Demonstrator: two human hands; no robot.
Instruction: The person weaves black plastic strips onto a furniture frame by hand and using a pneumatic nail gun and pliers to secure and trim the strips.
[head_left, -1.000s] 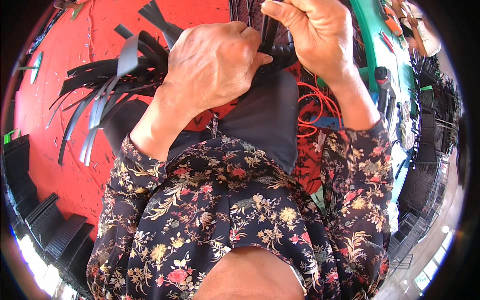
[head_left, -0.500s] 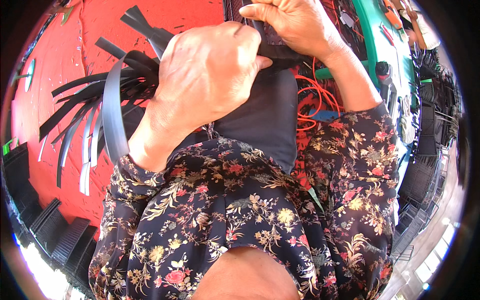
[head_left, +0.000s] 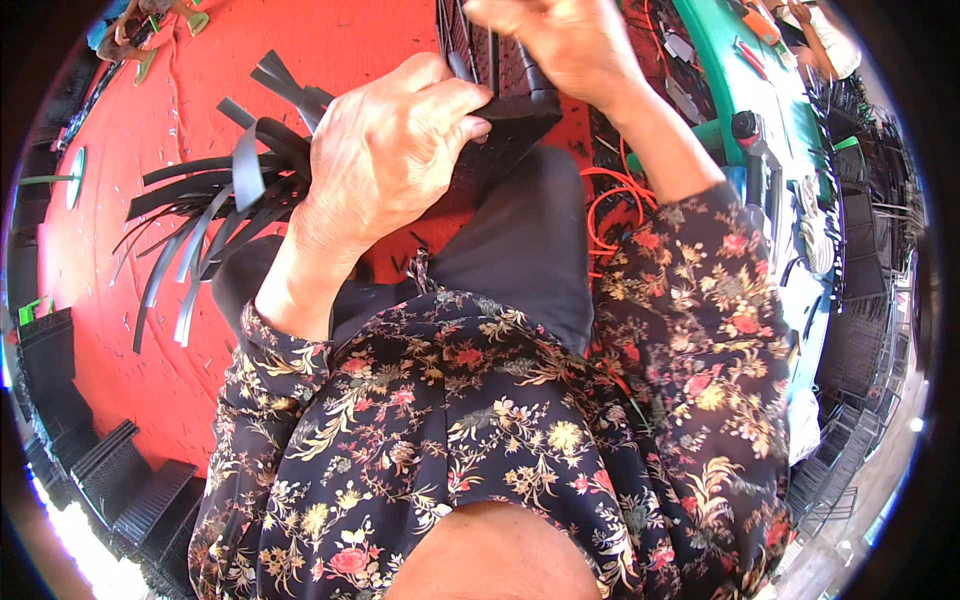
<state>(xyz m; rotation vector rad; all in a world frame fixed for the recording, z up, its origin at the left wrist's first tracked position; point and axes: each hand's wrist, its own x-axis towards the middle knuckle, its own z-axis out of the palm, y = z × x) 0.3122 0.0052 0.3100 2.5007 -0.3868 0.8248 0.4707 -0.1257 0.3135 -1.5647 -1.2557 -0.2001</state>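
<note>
A dark woven piece (head_left: 515,75) with a solid black edge stands at the top middle, above my dark-trousered lap. My left hand (head_left: 395,150) is closed at its left edge, thumb and forefinger pinched on what looks like a black strip (head_left: 458,66), mostly hidden by the fingers. Above the woven piece, my right hand (head_left: 570,45) is blurred and partly cut off by the top edge of the picture; its fingertips do not show clearly. Left of my left hand fans a bundle of flat black strips (head_left: 215,175), one of them bent in a loop.
Red sheeting (head_left: 110,290) littered with dark scraps covers the floor. An orange cord (head_left: 600,205) coils right of my leg. Further right is a green-edged table (head_left: 715,60) with tools. Stacked dark woven items (head_left: 140,480) line the lower left; a person's feet (head_left: 145,65) show at top left.
My right hand has lifted up and left, away from my left hand. My left hand has shifted slightly left and loosened from a tight fist to a pinch. More of the woven piece shows.
</note>
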